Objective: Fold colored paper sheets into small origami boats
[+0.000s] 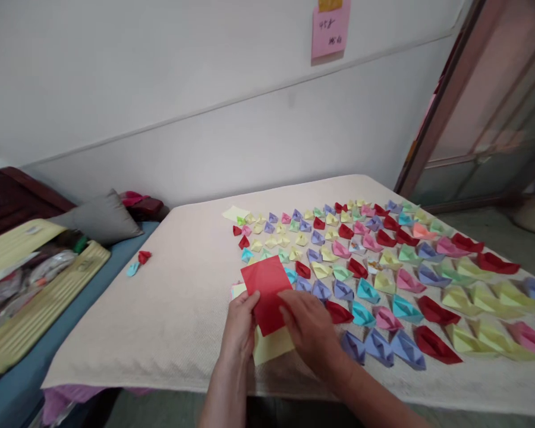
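Observation:
A flat sheet of red paper (267, 297) is held up between my two hands above the table's front edge. My left hand (241, 321) grips its left side, thumb on top. At the right edge, my right hand (310, 324) has its fingers curled against the sheet; the fingertips are partly hidden. Beneath it lies pale yellow paper (273, 347), with a bit of other light paper (237, 290) showing to the left. Just right of my hands begin the rows of folded paper boats (343, 289) in red, purple, yellow, pink, green and blue.
The boats cover the right part of the cloth-covered table (182, 285). A cream paper (235, 213) lies at the back; small red and blue pieces (138, 263) lie at the left. Beyond stand an open yellow case (49, 303) and a grey cushion (104, 220). A pink note (330, 32) hangs on the wall.

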`<action>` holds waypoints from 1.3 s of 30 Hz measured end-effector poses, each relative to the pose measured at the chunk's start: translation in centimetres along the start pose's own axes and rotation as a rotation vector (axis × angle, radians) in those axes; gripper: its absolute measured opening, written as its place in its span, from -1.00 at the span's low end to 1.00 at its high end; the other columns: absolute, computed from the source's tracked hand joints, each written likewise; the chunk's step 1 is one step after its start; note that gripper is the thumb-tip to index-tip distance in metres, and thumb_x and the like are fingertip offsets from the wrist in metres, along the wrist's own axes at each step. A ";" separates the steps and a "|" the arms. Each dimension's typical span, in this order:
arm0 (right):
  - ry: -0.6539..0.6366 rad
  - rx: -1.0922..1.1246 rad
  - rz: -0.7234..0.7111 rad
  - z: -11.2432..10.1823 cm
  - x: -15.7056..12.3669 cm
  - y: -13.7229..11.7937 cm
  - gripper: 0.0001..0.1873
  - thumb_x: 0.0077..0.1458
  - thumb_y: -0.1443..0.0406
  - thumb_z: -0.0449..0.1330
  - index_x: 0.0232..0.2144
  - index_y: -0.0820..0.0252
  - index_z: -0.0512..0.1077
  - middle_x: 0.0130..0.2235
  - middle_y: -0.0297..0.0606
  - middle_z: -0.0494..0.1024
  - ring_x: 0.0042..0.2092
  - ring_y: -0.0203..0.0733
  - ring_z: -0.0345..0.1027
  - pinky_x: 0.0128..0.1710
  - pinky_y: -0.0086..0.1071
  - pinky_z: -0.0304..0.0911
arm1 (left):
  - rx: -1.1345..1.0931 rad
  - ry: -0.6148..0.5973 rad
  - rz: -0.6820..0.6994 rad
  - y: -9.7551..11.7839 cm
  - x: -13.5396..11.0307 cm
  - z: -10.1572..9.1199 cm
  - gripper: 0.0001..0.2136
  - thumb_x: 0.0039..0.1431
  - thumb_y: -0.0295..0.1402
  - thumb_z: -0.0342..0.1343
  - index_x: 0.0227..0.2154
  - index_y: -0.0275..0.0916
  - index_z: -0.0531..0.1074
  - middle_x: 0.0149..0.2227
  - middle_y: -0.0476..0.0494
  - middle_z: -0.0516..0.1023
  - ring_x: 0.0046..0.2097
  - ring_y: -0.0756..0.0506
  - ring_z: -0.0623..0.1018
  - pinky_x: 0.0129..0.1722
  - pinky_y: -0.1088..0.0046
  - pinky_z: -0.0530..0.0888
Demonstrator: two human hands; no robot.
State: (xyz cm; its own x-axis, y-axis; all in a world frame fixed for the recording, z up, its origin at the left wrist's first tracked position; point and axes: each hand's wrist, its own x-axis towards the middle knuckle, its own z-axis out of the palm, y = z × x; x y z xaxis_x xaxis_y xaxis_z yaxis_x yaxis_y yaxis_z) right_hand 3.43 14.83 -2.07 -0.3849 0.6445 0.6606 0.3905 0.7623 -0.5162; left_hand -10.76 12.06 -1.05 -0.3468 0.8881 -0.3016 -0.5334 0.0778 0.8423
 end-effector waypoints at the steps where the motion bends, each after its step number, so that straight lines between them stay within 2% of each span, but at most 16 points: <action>1: 0.079 0.025 0.071 -0.4 0.2 0.6 -0.77 0.20 0.37 0.00 -0.11 0.15 0.36 -0.17 -0.14 0.53 -0.11 -0.06 0.36 -0.10 -0.19 0.23 | -0.014 -0.004 -0.008 0.1 0.0 -0.1 -0.75 -0.18 -0.30 0.35 -0.46 -0.37 0.51 -0.52 -0.15 0.59 -0.45 -0.09 0.57 -0.47 0.49 0.40; 3: 0.154 0.096 0.254 -1.0 0.7 2.0 -0.77 0.19 0.32 0.00 -0.15 0.14 0.38 -0.16 -0.11 0.53 -0.10 -0.02 0.37 -0.10 -0.14 0.25 | -0.038 -0.014 -0.021 0.3 0.1 -0.3 -0.74 -0.17 -0.31 0.35 -0.43 -0.39 0.53 -0.49 -0.18 0.61 -0.42 -0.12 0.58 -0.43 0.46 0.43; 5: 0.123 0.237 0.461 -1.4 1.1 3.2 -0.77 0.14 0.28 0.04 -0.15 0.14 0.39 -0.16 -0.12 0.53 -0.13 -0.02 0.39 -0.12 -0.13 0.28 | -0.056 -0.022 -0.030 0.4 0.0 -0.3 -0.74 -0.16 -0.32 0.35 -0.42 -0.40 0.53 -0.46 -0.21 0.62 -0.39 -0.14 0.60 -0.40 0.44 0.45; 7: 0.065 0.470 0.634 -1.5 1.5 3.9 -0.75 0.08 0.24 0.09 -0.17 0.16 0.38 -0.22 -0.14 0.55 -0.18 -0.05 0.43 -0.16 -0.16 0.31 | -0.068 -0.029 -0.034 0.5 -0.1 -0.3 -0.75 -0.14 -0.33 0.35 -0.41 -0.41 0.54 -0.46 -0.22 0.63 -0.37 -0.15 0.61 -0.37 0.42 0.47; 9: 0.013 0.687 0.735 -1.4 1.7 4.2 -0.72 0.00 0.22 0.16 -0.20 0.18 0.38 -0.27 -0.17 0.56 -0.22 -0.08 0.45 -0.18 -0.19 0.32 | -0.076 -0.039 -0.038 0.6 -0.3 -0.2 -0.76 -0.12 -0.34 0.34 -0.39 -0.41 0.54 -0.45 -0.22 0.63 -0.35 -0.16 0.61 -0.34 0.41 0.48; 11: -0.016 0.825 0.773 -1.4 1.8 4.0 -0.67 -0.07 0.23 0.22 -0.19 0.17 0.40 -0.27 -0.19 0.57 -0.21 -0.08 0.45 -0.17 -0.21 0.32 | -0.081 -0.051 -0.044 0.6 -0.4 0.0 -0.76 -0.10 -0.36 0.33 -0.36 -0.41 0.55 -0.43 -0.22 0.64 -0.34 -0.16 0.62 -0.32 0.40 0.49; 16: -0.103 1.015 0.741 -1.6 2.1 2.9 -0.65 -0.19 0.33 0.28 -0.23 0.11 0.51 -0.22 -0.23 0.58 -0.15 -0.08 0.42 -0.12 -0.22 0.28 | -0.082 -0.085 -0.066 0.6 -0.5 0.0 -0.76 -0.07 -0.37 0.31 -0.32 -0.42 0.55 -0.39 -0.25 0.65 -0.32 -0.18 0.62 -0.28 0.37 0.50; 23: -0.106 0.892 0.802 -1.8 2.2 2.4 -0.70 -0.25 0.36 0.22 -0.34 0.15 0.55 -0.50 -0.41 0.46 -0.45 -0.26 0.29 -0.44 -0.41 0.18 | -0.059 -0.131 -0.068 0.4 -0.7 0.6 -0.72 -0.06 -0.36 0.30 -0.27 -0.43 0.52 -0.34 -0.30 0.63 -0.28 -0.21 0.61 -0.27 0.33 0.50; 25: -0.085 0.838 0.779 -1.7 2.2 2.5 -0.72 -0.25 0.35 0.20 -0.36 0.17 0.54 -0.48 -0.39 0.47 -0.45 -0.26 0.28 -0.46 -0.42 0.17 | -0.040 -0.105 0.016 0.5 -0.8 0.8 -0.67 -0.11 -0.40 0.32 -0.22 -0.38 0.49 -0.31 -0.27 0.63 -0.27 -0.18 0.61 -0.26 0.36 0.50; 28: -0.056 0.792 0.759 -1.6 2.1 2.8 -0.72 -0.23 0.36 0.17 -0.36 0.18 0.52 -0.45 -0.38 0.48 -0.44 -0.26 0.29 -0.46 -0.42 0.18 | 0.034 -0.012 0.202 0.8 -0.8 0.9 -0.49 -0.17 -0.47 0.33 -0.07 -0.24 0.40 -0.22 -0.18 0.59 -0.25 -0.11 0.59 -0.24 0.42 0.47; 32: -0.029 0.747 0.747 -1.7 2.0 2.9 -0.72 -0.18 0.34 0.15 -0.32 0.18 0.49 -0.47 -0.36 0.48 -0.46 -0.24 0.29 -0.48 -0.40 0.18 | 0.236 0.016 0.328 1.0 -1.0 0.9 -0.36 -0.14 -0.50 0.28 0.08 -0.06 0.29 0.07 -0.18 0.38 -0.24 -0.03 0.55 -0.24 0.44 0.46; 35: 0.012 0.664 0.695 -1.8 2.0 2.9 -0.75 -0.15 0.34 0.14 -0.33 0.17 0.48 -0.41 -0.31 0.52 -0.40 -0.18 0.33 -0.42 -0.36 0.22 | 0.477 0.013 0.417 0.8 -1.1 0.9 -0.49 -0.14 -0.52 0.26 -0.04 -0.09 0.44 0.19 -0.18 0.20 -0.17 -0.06 0.51 -0.21 0.42 0.45; 39: 0.053 0.465 0.530 -2.1 1.9 2.8 -0.84 -0.07 0.38 0.12 -0.39 0.14 0.46 -0.36 -0.29 0.51 -0.29 -0.14 0.35 -0.26 -0.32 0.22 | 0.750 0.058 0.557 0.4 -1.3 1.0 -0.74 -0.10 -0.54 0.20 -0.30 -0.14 0.56 0.17 -0.15 0.21 0.01 -0.18 0.43 -0.12 0.35 0.42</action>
State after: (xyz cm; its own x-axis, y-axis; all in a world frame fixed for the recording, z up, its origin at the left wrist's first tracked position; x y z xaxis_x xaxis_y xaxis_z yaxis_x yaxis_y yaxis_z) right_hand 5.54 18.05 -1.09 -0.1953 0.9413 0.2754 0.1120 0.3003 -0.9472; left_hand -9.72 11.36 0.17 -0.4513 0.8629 0.2276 0.3518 -0.0623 0.9340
